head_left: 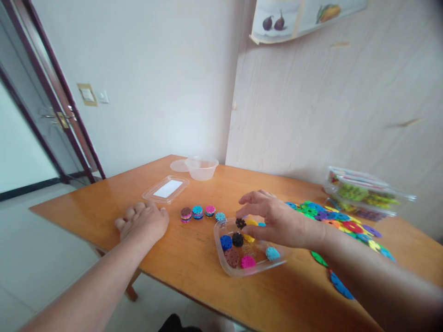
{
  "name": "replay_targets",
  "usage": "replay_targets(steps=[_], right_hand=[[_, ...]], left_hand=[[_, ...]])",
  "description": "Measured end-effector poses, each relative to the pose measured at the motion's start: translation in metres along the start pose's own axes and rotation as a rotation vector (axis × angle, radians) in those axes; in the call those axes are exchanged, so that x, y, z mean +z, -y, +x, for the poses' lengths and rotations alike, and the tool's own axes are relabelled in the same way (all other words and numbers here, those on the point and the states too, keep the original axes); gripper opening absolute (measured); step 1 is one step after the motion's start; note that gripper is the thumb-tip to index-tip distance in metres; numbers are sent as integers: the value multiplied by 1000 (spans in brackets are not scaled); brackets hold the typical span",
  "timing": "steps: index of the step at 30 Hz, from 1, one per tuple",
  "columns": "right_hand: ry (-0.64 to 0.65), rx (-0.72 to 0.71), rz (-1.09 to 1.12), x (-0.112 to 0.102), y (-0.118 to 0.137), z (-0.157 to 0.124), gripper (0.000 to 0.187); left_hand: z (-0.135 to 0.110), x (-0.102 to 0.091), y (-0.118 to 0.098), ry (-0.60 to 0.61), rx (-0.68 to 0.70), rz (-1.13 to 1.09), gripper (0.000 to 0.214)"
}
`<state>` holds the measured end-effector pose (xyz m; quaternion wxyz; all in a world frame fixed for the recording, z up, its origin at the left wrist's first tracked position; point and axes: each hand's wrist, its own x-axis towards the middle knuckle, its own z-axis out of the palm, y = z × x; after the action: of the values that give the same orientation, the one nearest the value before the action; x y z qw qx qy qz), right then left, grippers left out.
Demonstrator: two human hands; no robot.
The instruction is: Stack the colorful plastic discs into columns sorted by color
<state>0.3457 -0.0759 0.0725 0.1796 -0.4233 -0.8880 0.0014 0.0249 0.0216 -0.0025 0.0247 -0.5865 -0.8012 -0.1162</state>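
Note:
My left hand lies on the table to the left, palm down and holding nothing, its fingers loosely spread. Over a clear plastic box, my right hand pinches a small black notched disc between thumb and fingertip. Inside the box lie several more discs, among them another black one, a dark blue one, a brown one, a pink one and a light blue one. Yellow discs are partly hidden by the right hand.
Between the hands stand short stacks topped brown, blue and pink, beside a light blue disc. Behind are a clear lid and a round tub. Large coloured discs and filled boxes occupy the right.

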Motion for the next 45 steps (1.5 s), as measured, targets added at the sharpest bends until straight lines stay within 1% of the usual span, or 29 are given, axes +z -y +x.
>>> replay_targets(steps=[4, 11, 14, 17, 20, 23, 25, 28, 30, 33, 36, 40, 45], right_hand=[[63, -3, -78, 4, 13, -4, 29], [92, -31, -171, 9, 18, -3, 35], [94, -37, -173, 8, 20, -4, 38], [51, -8, -180, 5, 18, -5, 31], [-38, 82, -195, 1, 1, -4, 26], [-106, 226, -191, 1, -31, 0, 24], [-113, 343, -182, 3, -54, 4, 26], [-3, 488, -180, 10, -82, 11, 33], [88, 541, -186, 16, -93, 16, 38], [179, 579, -198, 25, -101, 23, 39], [215, 601, -204, 32, -104, 27, 38], [231, 616, -200, 39, -108, 31, 32], [203, 641, -187, 44, -112, 32, 25]], left_hand=[[0, 0, -1, 1, 4, 4, 59], [0, 0, -1, 6, -2, 12, 59], [1, 2, 0, 3, 0, 9, 60], [2, 4, 2, 2, 2, 3, 60], [2, 4, 2, -4, 4, 2, 60], [3, 3, 0, 6, 7, 8, 61], [3, 2, 0, 14, 6, 15, 60], [3, 2, -1, 15, -3, 21, 59], [3, 2, 0, 12, -5, 19, 59], [3, 2, 0, 9, -4, 20, 59], [2, 1, 0, 16, -4, 25, 59], [2, 1, 0, 16, -8, 31, 59], [3, 3, 0, 11, -1, 32, 58]])
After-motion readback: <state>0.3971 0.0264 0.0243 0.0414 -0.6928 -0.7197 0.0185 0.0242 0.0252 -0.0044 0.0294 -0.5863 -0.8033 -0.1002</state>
